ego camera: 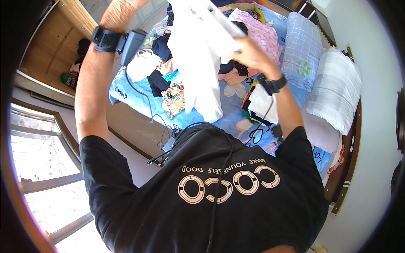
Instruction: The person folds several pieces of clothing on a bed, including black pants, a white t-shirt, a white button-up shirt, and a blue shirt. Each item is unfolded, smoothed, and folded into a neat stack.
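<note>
A white garment (197, 63) hangs stretched out before me above the bed, its lower end reaching down close to my chest. My right hand (251, 55) grips its right edge, slightly blurred, with the fingers bent around the cloth. At the top rim of the view only the heel of my left hand (134, 3) shows; its fingers are cut off, so its hold is hidden. Behind the garment lie heaped clothes, among them a pink patterned cloth (261, 34), a dark navy cloth (161, 47) and a paisley-patterned cloth (174, 101).
A blue printed blanket (126, 90) covers the bed. Folded clothes (262, 102) lie by my right forearm. Pillows, one checked (300, 47) and one white (335, 91), line the right side. An open wooden cabinet (50, 41) stands left, above a window (47, 158). Cables (152, 110) run from my wrist straps.
</note>
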A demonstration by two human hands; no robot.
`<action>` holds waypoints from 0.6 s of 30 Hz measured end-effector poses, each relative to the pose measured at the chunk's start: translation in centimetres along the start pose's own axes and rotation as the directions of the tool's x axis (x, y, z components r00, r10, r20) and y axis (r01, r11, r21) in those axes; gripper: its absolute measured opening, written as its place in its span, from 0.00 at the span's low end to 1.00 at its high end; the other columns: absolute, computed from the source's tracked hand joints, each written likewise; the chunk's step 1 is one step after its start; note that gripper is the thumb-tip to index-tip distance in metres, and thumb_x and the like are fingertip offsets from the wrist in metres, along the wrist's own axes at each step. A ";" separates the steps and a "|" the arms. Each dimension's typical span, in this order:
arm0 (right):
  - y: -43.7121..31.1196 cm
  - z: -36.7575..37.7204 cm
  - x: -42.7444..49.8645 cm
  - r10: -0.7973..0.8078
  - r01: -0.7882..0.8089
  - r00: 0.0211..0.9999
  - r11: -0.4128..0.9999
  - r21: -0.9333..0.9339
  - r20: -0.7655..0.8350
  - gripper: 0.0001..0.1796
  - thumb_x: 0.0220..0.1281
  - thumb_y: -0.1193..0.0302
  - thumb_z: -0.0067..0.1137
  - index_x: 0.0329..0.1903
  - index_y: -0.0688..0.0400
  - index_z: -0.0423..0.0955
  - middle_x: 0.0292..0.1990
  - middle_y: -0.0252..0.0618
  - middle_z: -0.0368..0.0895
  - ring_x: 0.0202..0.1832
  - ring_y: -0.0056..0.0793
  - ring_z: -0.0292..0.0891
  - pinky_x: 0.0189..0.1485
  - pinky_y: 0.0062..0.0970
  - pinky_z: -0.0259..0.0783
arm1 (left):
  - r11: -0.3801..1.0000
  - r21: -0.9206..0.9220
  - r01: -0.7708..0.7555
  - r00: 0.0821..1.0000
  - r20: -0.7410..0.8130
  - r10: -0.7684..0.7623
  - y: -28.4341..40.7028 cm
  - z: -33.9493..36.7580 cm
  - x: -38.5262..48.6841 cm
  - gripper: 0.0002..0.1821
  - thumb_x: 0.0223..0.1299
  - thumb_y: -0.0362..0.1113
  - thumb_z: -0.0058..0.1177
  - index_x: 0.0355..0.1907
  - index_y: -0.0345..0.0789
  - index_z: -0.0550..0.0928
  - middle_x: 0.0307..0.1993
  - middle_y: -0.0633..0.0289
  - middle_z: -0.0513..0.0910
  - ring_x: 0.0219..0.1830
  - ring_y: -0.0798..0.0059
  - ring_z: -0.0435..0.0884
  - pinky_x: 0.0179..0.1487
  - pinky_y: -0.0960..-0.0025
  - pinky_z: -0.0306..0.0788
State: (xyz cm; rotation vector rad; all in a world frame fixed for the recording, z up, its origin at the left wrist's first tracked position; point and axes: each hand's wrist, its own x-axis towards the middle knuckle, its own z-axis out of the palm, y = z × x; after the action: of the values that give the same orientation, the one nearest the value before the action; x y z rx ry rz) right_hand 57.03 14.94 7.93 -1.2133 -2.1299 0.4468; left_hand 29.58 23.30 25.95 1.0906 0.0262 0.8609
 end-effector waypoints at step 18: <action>-10.4 -16.8 0.8 0.031 0.031 0.900 0.990 0.134 -0.436 0.03 0.60 0.80 0.51 0.31 0.59 0.69 0.27 0.25 0.71 0.30 0.11 0.67 0.33 0.15 0.65 | 0.908 0.402 -0.119 0.987 -0.048 0.151 5.5 -3.2 2.2 0.15 0.61 0.28 0.47 0.51 0.29 0.73 0.47 0.57 0.80 0.48 0.67 0.79 0.54 0.68 0.73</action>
State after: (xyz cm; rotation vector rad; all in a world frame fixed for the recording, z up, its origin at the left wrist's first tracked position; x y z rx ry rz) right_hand 61.42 9.98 26.58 -1.1122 -1.6856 0.2820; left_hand 26.48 28.16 29.48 1.4529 0.2016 1.0515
